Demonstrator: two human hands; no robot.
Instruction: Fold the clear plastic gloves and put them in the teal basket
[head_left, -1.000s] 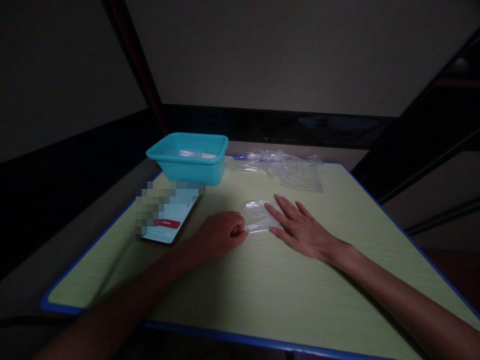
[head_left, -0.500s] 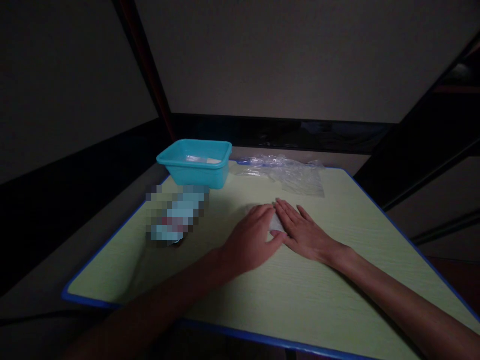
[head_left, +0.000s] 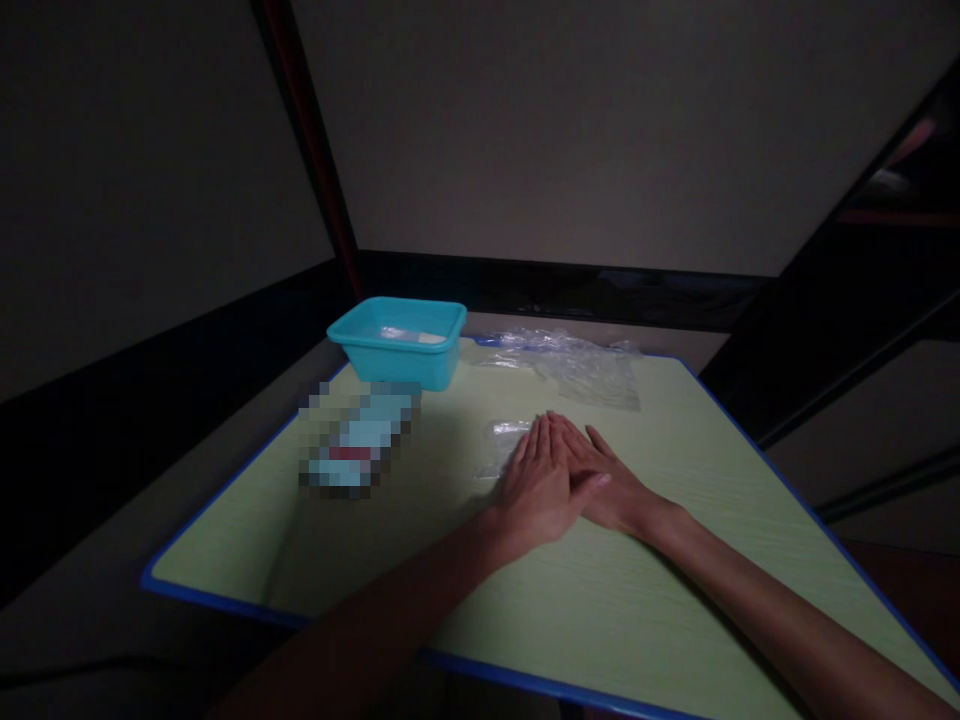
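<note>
A small clear plastic packet (head_left: 501, 443) lies flat on the pale green table, its right part hidden beneath my hands. My left hand (head_left: 541, 490) rests palm down on it with fingers stretched out, the thumb lying across the other hand. Against it, my right hand (head_left: 604, 480) lies flat too, fingers extended and their tips beside those of the left. What is under the two palms cannot be made out.
A turquoise plastic basin (head_left: 401, 350) with something whitish inside stands at the back left. In front of it lies a blurred-out light blue object (head_left: 367, 435). Crumpled clear plastic film (head_left: 592, 370) spreads along the back edge. The table (head_left: 675, 600) has a blue rim.
My left hand has slid right until it overlaps the right hand, uncovering the left part of the packet. The whole view has shifted slightly.
</note>
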